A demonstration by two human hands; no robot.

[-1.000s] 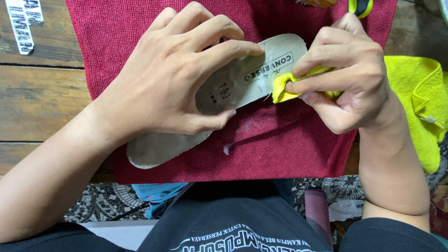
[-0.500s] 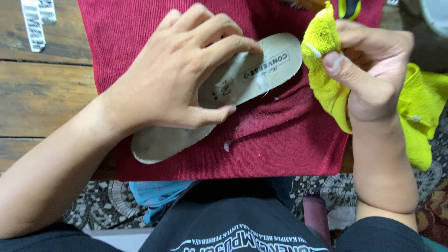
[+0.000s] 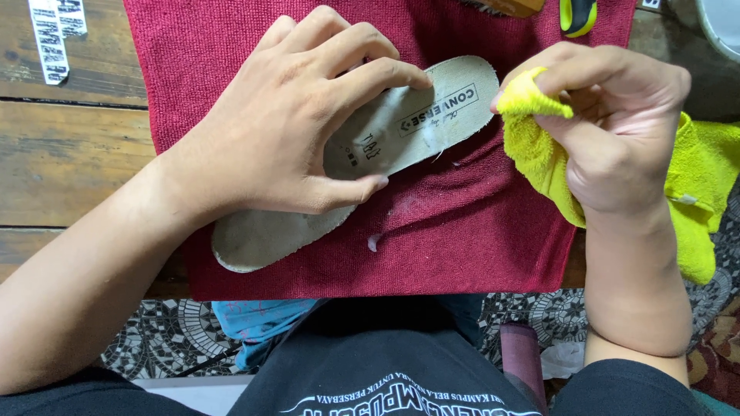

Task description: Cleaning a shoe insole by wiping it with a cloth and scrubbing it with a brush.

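While one grey insole (image 3: 401,127) lies slantwise on one dark red towel (image 3: 478,231) at the frame's centre, the left hand (image 3: 285,123) presses it flat with fingers spread, gripping nothing. The insole looks worn, its edges frayed. The right hand (image 3: 617,127) stays clenched on one yellow cloth (image 3: 539,146), now lowered beside the insole's upper-right end.

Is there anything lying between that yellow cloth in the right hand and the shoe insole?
Nothing visible. The right hand holds the yellow cloth just off the end of the insole, with only bare red towel between. The left hand presses the insole's middle, away from that gap.
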